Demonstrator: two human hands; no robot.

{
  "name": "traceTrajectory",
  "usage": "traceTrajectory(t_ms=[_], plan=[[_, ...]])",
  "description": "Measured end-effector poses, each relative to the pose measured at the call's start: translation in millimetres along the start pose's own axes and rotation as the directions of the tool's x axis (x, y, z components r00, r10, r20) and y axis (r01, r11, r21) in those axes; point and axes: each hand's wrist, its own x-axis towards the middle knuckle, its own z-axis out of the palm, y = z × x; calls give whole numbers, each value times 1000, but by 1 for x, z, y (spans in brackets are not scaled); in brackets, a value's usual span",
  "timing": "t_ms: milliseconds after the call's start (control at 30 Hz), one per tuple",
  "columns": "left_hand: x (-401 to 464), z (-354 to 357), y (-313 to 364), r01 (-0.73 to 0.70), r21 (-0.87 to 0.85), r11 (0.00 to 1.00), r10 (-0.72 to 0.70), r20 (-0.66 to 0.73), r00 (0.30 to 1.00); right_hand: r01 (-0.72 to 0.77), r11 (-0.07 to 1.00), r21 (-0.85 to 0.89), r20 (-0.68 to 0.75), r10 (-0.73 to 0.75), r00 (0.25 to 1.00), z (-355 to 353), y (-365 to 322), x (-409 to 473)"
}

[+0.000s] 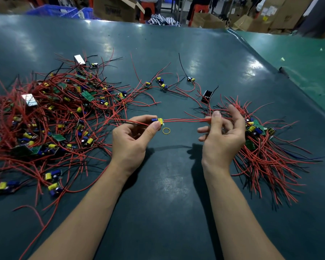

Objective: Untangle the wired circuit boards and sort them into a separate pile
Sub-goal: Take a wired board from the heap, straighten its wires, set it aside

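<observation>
left hand [133, 135] pinches a circuit board [158, 121], right hand [221, 132] pinches its red wires [186, 120] taut between them; freed, it likely goes next onto the sorted pile [261, 139] beside the right hand.

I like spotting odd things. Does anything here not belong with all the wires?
Yes: a yellow rubber band lies alone on the table, just below the circuit board that the left hand pinches. A black finned part also sits apart, beyond the right hand.

No text, number or brand can be read anywhere. The cardboard box [114, 8] beyond the table's [176, 44] far edge bears dark print, too blurred to make out.
</observation>
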Motion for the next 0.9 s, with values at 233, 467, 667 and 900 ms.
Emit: traceTrajectory(t_ms=[233,467,667,900], plan=[[2,2,1,-25,-22,999,24,-61,998,-632,738,237,469,483,740,13,-7,-14],[3,1,0,-2,-44,999,0,-38,999,-555,814,173,411,453,791,10,-5,-11],[7,-2,-3,30,-116,993,-38,-72,997,-525,823,216,256,471,844,6,-6,-2],[11,-2,0,214,-376,901,-249,-46,967,-665,735,131,642,448,622,1,-17,-8]])
